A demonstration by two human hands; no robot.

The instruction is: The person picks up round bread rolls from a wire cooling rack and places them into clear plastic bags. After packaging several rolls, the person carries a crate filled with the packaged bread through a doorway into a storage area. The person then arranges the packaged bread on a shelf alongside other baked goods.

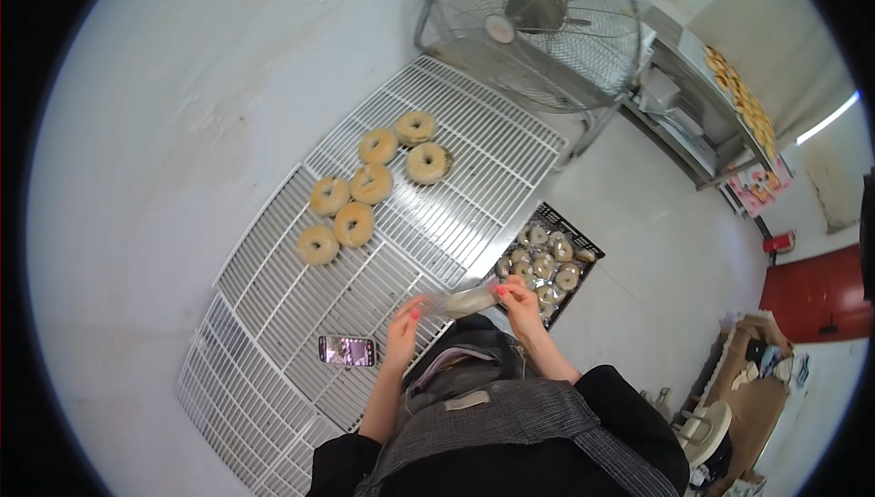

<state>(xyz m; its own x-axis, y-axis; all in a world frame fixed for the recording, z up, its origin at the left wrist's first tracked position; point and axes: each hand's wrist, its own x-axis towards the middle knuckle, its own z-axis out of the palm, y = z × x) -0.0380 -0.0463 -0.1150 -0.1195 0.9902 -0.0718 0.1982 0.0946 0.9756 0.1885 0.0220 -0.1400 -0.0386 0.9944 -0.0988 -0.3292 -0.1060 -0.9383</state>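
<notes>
A bagel in a clear plastic bag (pixel 469 303) is stretched between my two hands in front of my apron. My left hand (pixel 402 328) pinches one end of the bag, above the edge of the white wire racks. At the other end, my right hand (pixel 520 304) grips the bag between thumb and fingers, near the crate. Several unwrapped bagels (pixel 371 184) lie in a loose cluster on the wire rack (pixel 492 133) ahead and to the left. Bagged bagels (pixel 543 266) fill much of the black plastic crate (pixel 583 254) to the right.
A phone (pixel 347 351) with a lit screen lies on the rack left of my left hand. Beyond the racks stands a large metal fan (pixel 538 19). A shelf unit (pixel 693 105) with baked goods on top is at the far right, and a cardboard box (pixel 743 397) sits lower right.
</notes>
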